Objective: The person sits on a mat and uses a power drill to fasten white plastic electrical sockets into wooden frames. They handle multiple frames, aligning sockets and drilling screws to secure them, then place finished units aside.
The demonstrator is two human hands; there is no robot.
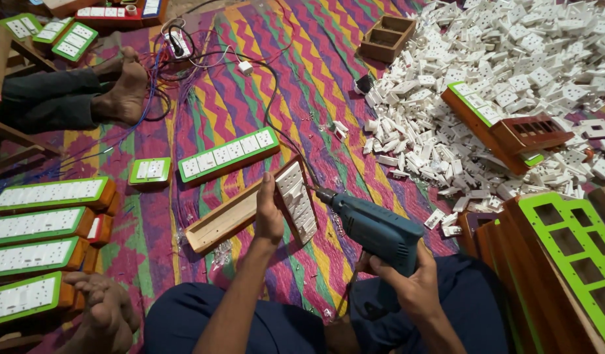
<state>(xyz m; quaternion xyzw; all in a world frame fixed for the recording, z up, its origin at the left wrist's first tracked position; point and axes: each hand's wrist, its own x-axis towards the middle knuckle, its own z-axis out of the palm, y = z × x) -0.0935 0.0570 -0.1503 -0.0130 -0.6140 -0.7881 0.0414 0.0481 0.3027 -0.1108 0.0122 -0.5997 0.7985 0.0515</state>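
Gripping the handle of a blue electric drill, the right hand is wrapped tight around it, while the left hand is clamped on a white socket panel, holding it tilted on edge over the person's lap with the drill bit touching its right edge. A slip looks like the main risk: the panel is held in the air, not braced on anything, so if the bit skids off the plastic it could run toward the left hand's fingers, or the panel could twist in the grasp. The drill's cord trails down between the knees, where it might snag. Just beyond the left hand lies an open wooden box, slanting across the striped mat, close enough to be knocked. To the right, a stack of brown boards with green faces crowds the right elbow, leaving little room to swing outward. On the left, finished green-edged socket strips line the edge beside a bare foot. Farther off, a longer strip and a loose black cable cross the mat's open middle. A heap of white plastic sockets fills the far right, and another person's foot rests far left
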